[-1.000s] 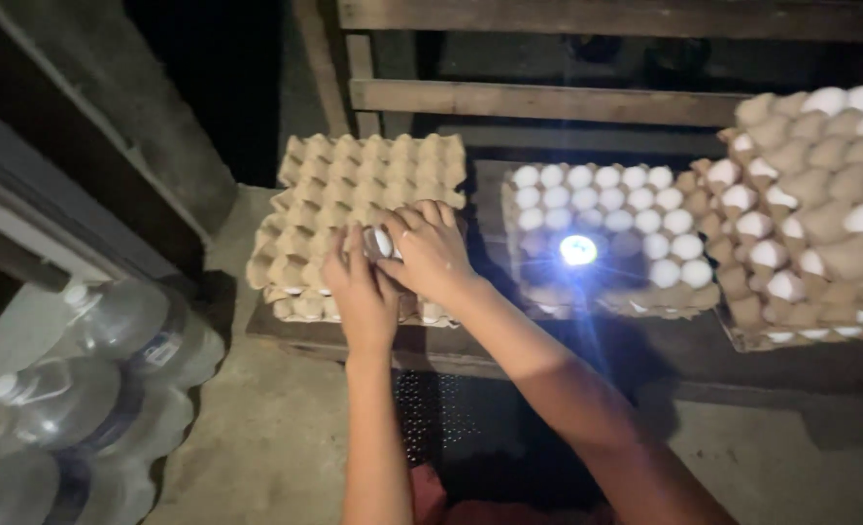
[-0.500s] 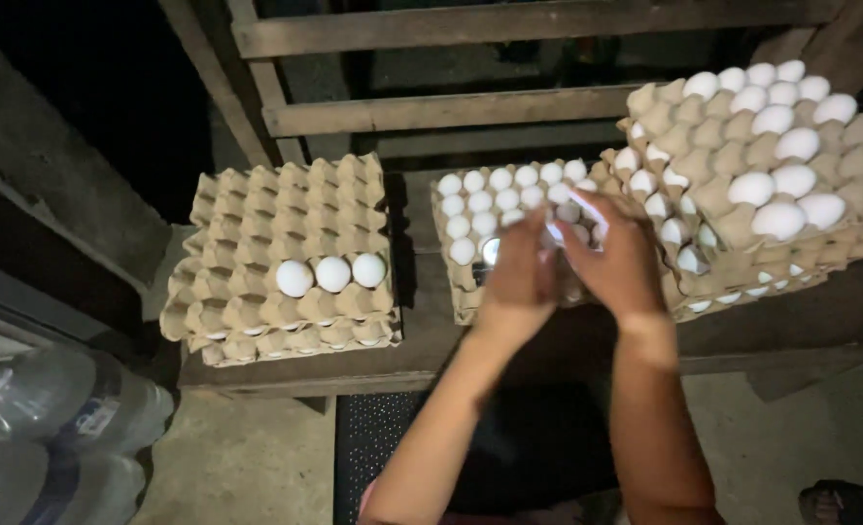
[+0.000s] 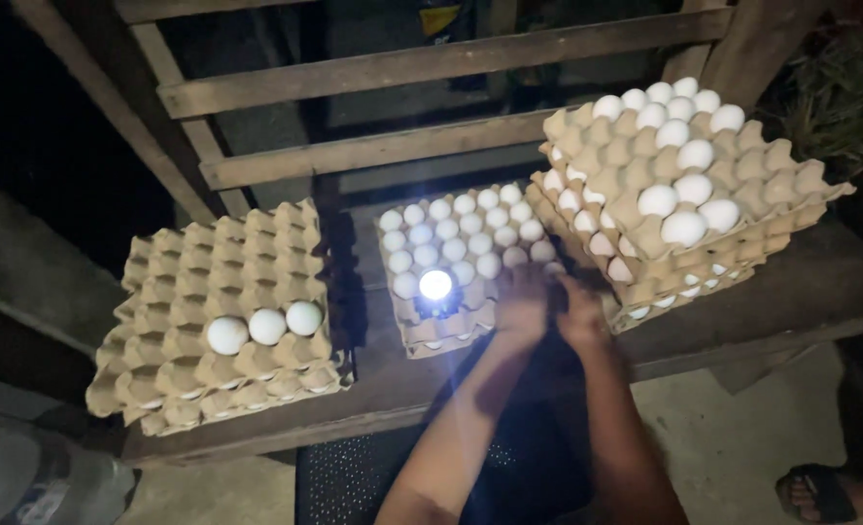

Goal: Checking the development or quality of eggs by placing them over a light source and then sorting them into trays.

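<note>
Left hand (image 3: 521, 309) and right hand (image 3: 579, 313) are meeting at the middle egg tray's (image 3: 451, 335) right edge beside a glowing light (image 3: 435, 285), possibly candling an egg; grips are indiscernible in shadow.

Bare forearms, no sleeves, left hand (image 3: 522, 309), right hand (image 3: 581, 313)

Left egg tray (image 3: 223, 292): tan-brown pulp, regular grid of peaked cells; three white eggs (image 3: 265, 327) in one row. Middle tray (image 3: 456, 321): same tan, filled with white eggs (image 3: 461, 233); one lit egg (image 3: 435, 285) glows blue-white. Right stack of trays (image 3: 742, 209): tan, white eggs (image 3: 679, 190) scattered. Table (image 3: 373, 389): dull grey-brown wood. Slats (image 3: 422, 63) behind: weathered brown. Sandal (image 3: 815, 491): black.
</note>
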